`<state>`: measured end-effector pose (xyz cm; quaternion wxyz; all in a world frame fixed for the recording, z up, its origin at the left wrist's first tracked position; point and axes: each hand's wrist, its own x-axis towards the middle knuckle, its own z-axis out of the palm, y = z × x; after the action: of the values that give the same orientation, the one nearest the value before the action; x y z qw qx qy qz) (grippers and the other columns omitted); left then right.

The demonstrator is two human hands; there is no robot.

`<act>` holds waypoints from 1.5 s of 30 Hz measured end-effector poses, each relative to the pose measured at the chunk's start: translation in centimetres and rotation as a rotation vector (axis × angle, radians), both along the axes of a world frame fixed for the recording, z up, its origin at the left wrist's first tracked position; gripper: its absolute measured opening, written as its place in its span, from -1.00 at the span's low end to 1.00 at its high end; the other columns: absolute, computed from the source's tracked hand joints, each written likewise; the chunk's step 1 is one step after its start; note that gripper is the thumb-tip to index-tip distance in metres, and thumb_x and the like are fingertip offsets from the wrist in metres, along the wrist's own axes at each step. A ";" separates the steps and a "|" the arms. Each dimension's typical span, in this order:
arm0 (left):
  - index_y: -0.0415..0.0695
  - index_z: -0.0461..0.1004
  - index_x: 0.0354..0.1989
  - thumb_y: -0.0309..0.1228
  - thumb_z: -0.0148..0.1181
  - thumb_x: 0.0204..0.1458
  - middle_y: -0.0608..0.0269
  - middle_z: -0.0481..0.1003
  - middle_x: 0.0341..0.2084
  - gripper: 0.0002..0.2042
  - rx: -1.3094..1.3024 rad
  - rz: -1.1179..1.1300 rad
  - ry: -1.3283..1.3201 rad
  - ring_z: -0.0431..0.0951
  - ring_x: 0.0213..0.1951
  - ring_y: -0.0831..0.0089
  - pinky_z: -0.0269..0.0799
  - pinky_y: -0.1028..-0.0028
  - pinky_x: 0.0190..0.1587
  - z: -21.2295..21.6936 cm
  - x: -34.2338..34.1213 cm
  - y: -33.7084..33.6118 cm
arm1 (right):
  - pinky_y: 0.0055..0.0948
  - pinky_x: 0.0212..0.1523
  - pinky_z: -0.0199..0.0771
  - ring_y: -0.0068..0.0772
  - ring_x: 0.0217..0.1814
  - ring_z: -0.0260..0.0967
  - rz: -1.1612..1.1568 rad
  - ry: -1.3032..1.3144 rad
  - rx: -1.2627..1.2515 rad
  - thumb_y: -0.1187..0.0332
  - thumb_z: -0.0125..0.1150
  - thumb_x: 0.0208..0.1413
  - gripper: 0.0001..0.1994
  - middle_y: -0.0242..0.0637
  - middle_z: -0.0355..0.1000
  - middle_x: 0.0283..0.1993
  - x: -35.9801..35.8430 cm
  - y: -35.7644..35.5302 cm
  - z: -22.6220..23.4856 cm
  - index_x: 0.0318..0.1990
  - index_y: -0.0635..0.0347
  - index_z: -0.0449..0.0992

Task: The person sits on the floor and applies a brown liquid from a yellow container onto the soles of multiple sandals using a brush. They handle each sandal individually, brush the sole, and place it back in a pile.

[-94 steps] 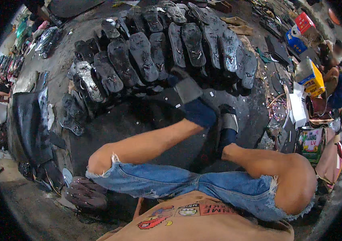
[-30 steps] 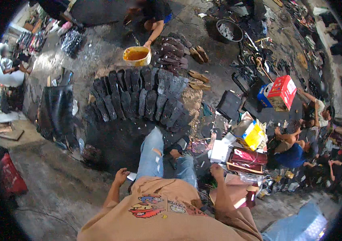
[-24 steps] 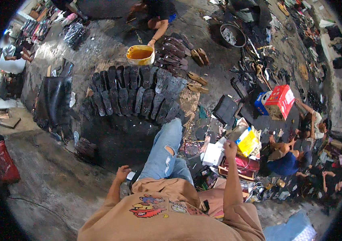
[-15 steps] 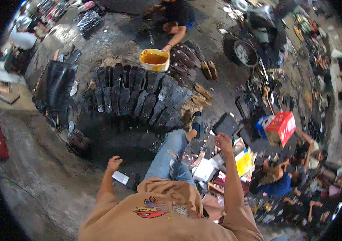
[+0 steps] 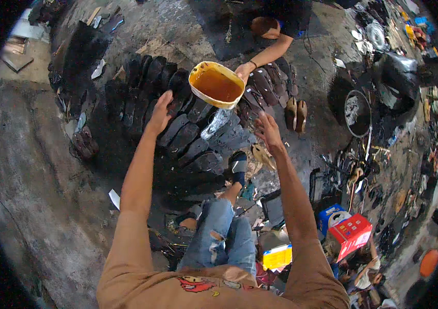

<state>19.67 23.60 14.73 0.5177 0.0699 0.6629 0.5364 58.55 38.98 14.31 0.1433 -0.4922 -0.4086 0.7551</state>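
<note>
Both your hands are raised, fingers spread and empty. The tub (image 5: 217, 84) of amber liquid sits between and just beyond them, held out by a co-worker's hand (image 5: 243, 70). Your left hand (image 5: 160, 110) and right hand (image 5: 268, 131) are about equally near.

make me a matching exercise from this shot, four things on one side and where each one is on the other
Things:
1. yellow tub of amber liquid
2. left hand
3. right hand
4. red box

Places:
A. open, raised below and right of the tub, touching nothing
B. on the floor at lower right, beside a blue box
C. held at its rim by another person's hand
D. open, reaching over the rows of dark shoe soles

Pairs: 1-C, 2-D, 3-A, 4-B
</note>
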 end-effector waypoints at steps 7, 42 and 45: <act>0.09 0.29 0.35 0.03 0.35 -0.01 0.24 0.40 0.15 -0.28 0.156 -0.120 -0.296 0.46 0.07 0.30 0.51 0.16 0.04 -2.4 1.9 8.7 | 0.01 0.23 0.29 -0.04 0.37 0.17 -0.004 0.244 -0.291 -0.16 0.15 0.22 -0.21 -0.04 0.12 0.37 -7.9 4.4 -2.1 0.44 -0.04 -0.06; -0.05 0.37 0.20 -0.22 0.33 0.01 0.28 0.42 0.02 -0.45 -0.078 0.604 -0.133 0.40 0.10 0.45 0.30 0.39 0.17 8.0 23.9 -35.8 | -0.22 0.22 0.49 -0.17 0.33 0.26 0.820 0.116 -0.617 0.43 0.42 0.04 -0.06 -0.11 0.16 0.38 2.5 -25.6 -0.6 0.47 0.00 -0.13; -0.04 0.37 0.22 -0.25 0.30 0.05 0.26 0.42 0.08 -0.47 -0.080 0.553 -0.095 0.40 0.15 0.41 0.29 0.32 0.24 5.3 20.2 -40.0 | -0.33 0.13 0.49 -0.31 0.20 0.36 0.746 0.054 -0.639 0.52 0.30 0.10 -0.13 -0.19 0.19 0.34 -0.7 -30.5 -2.4 0.47 -0.05 -0.12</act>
<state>39.84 -16.36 20.02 0.3847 -0.1594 0.6524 0.6333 57.81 8.45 11.96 -0.2845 -0.3120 -0.3010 0.8551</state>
